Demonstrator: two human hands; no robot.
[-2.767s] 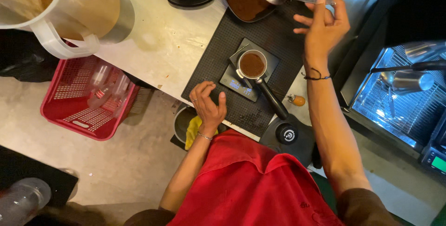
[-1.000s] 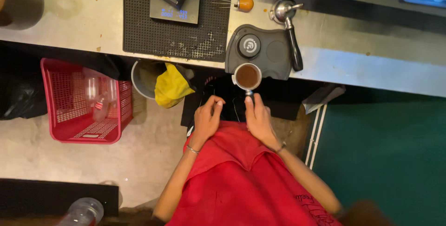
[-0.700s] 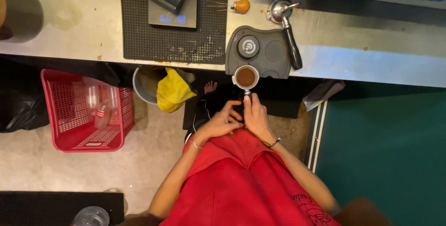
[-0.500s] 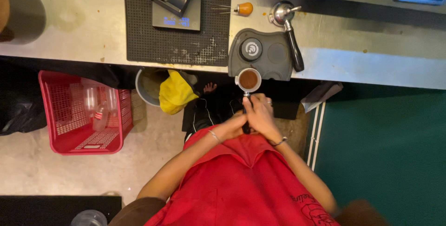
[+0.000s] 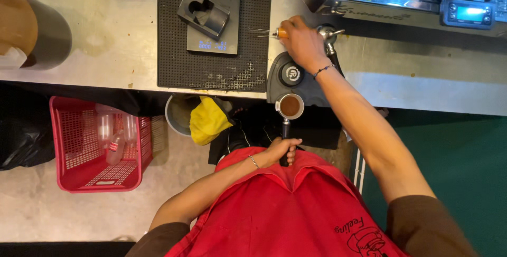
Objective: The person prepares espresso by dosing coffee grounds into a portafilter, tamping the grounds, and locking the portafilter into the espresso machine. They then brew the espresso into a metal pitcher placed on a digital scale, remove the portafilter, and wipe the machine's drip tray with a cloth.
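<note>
Portafilter [image 5: 289, 110] sat at counter edge, basket up with grounds, handle pointing straight back at me. My left hand [image 5: 281, 150] wrapped shut on handle end, close to apron. My right hand [image 5: 302, 41] reached well forward past tamping mat [image 5: 296, 75], fingers closed round orange-handled needle tool [image 5: 282, 34], needles pointing left toward scale [image 5: 211, 19]. Right hand nearer tool; left nearer basket.
</note>
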